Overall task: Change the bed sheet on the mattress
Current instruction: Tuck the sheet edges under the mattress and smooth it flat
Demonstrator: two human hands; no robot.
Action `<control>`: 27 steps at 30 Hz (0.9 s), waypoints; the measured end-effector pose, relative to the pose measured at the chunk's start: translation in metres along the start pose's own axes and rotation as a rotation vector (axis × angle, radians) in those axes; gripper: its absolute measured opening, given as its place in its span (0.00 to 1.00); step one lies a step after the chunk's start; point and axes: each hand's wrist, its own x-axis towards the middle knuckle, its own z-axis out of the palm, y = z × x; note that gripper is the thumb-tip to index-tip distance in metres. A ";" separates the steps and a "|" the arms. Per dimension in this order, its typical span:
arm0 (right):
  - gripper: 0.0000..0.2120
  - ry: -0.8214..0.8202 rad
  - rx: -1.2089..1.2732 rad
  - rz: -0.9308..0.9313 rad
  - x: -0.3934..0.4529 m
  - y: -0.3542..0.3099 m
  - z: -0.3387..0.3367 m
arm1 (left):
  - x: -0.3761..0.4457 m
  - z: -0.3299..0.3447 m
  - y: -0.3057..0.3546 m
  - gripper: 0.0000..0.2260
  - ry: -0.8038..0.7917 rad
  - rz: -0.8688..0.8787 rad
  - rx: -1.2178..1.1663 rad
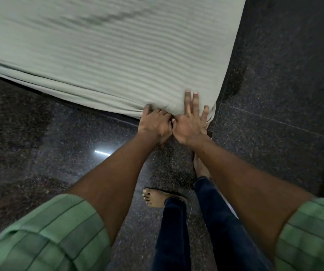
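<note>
— We stand barefoot on a dark speckled stone floor [79, 133], with a strip of light reflected in it. Where is the mattress [215, 111] from here?

— Straight ahead and below us, its long body running away up the view and off to the left. The pale green striped bed sheet [98, 55] already covers the whole top that we can see, and the near corner sits right under our hands.

— Which hand is doing what?

— Our left hand [154, 125] has its fingers curled into the gathered cloth at the lower edge, gripping a bunch of sheet just left of the corner. Our right hand [189, 124] lies flat against the corner, fingers straight and spread, pressing the fabric to the side of the mattress. The two hands touch each other at the knuckles.

— And the arms?

— Both reach forward and down, nearly parallel, sleeves rolled above the elbows.

— So what does the next move turn on?

— We judge it turns on the corner lying directly beyond our fingertips: the slack held in the left wants pulling down and under while the right keeps the corner smooth. Whether the sheet's hem is elastic we cannot tell.
</note>
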 end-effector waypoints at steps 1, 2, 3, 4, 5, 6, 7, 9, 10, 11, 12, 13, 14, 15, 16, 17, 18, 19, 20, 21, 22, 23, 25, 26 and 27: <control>0.21 -0.018 0.027 0.017 0.002 -0.001 -0.004 | 0.003 -0.005 -0.003 0.22 -0.019 0.009 -0.016; 0.18 0.005 0.053 0.029 0.001 -0.002 -0.006 | 0.003 -0.008 -0.006 0.19 -0.005 0.019 -0.041; 0.14 0.075 0.069 0.030 0.000 -0.003 -0.006 | -0.001 -0.010 -0.012 0.16 0.054 0.027 -0.068; 0.10 0.188 0.084 0.027 -0.003 -0.004 -0.004 | -0.008 -0.011 -0.019 0.13 0.146 0.033 -0.102; 0.07 0.311 0.119 0.018 -0.005 -0.007 -0.002 | -0.016 -0.010 -0.028 0.12 0.251 0.024 -0.152; 0.08 0.410 0.176 0.003 -0.007 -0.012 0.001 | -0.025 -0.007 -0.037 0.12 0.348 -0.003 -0.193; 0.11 0.472 0.233 -0.018 -0.008 -0.019 0.003 | -0.033 -0.002 -0.047 0.13 0.421 -0.035 -0.203; 0.17 0.496 0.308 -0.067 -0.001 -0.042 0.005 | -0.044 0.007 -0.071 0.19 0.461 -0.077 -0.134; 0.19 0.485 0.323 -0.095 0.004 -0.055 0.005 | -0.047 0.009 -0.085 0.22 0.447 -0.080 -0.092; 0.21 0.470 0.323 -0.122 0.007 -0.067 0.005 | -0.047 0.009 -0.096 0.24 0.431 -0.080 -0.062; 0.22 0.465 0.309 -0.143 0.011 -0.077 0.007 | -0.047 0.008 -0.106 0.25 0.423 -0.081 -0.039; 0.20 0.470 0.284 -0.157 0.016 -0.089 0.007 | -0.044 0.006 -0.117 0.24 0.421 -0.085 -0.024; 0.17 0.487 0.261 -0.159 0.021 -0.095 0.007 | -0.042 0.004 -0.124 0.21 0.435 -0.079 -0.024; 0.14 0.501 0.249 -0.148 0.027 -0.101 0.006 | -0.038 0.003 -0.134 0.18 0.464 -0.054 -0.046; 0.11 0.512 0.252 -0.133 0.035 -0.106 0.005 | -0.034 0.002 -0.143 0.13 0.499 -0.015 -0.069; 0.08 0.527 0.265 -0.118 0.040 -0.108 0.004 | -0.032 0.002 -0.149 0.09 0.527 0.032 -0.080; 0.06 0.548 0.279 -0.111 0.046 -0.111 0.005 | -0.028 0.000 -0.156 0.08 0.544 0.073 -0.079; 0.05 0.561 0.289 -0.119 0.048 -0.113 0.006 | -0.023 -0.001 -0.159 0.09 0.536 0.090 -0.084; 0.04 0.555 0.286 -0.140 0.048 -0.115 0.008 | -0.021 -0.002 -0.162 0.11 0.521 0.086 -0.090; 0.04 0.544 0.267 -0.170 0.046 -0.115 0.010 | -0.019 -0.001 -0.162 0.11 0.509 0.084 -0.096; 0.05 0.526 0.248 -0.192 0.041 -0.113 0.012 | -0.019 0.000 -0.160 0.09 0.489 0.087 -0.101; 0.06 0.513 0.233 -0.203 0.039 -0.113 0.014 | -0.020 0.000 -0.159 0.07 0.473 0.092 -0.102; 0.09 0.488 0.212 -0.188 0.037 -0.113 0.011 | -0.022 -0.002 -0.161 0.08 0.420 0.094 -0.080; 0.10 0.473 0.203 -0.181 0.039 -0.113 0.009 | -0.023 -0.004 -0.163 0.08 0.404 0.104 -0.068; 0.10 0.460 0.199 -0.175 0.040 -0.113 0.006 | -0.025 -0.007 -0.167 0.06 0.394 0.124 -0.058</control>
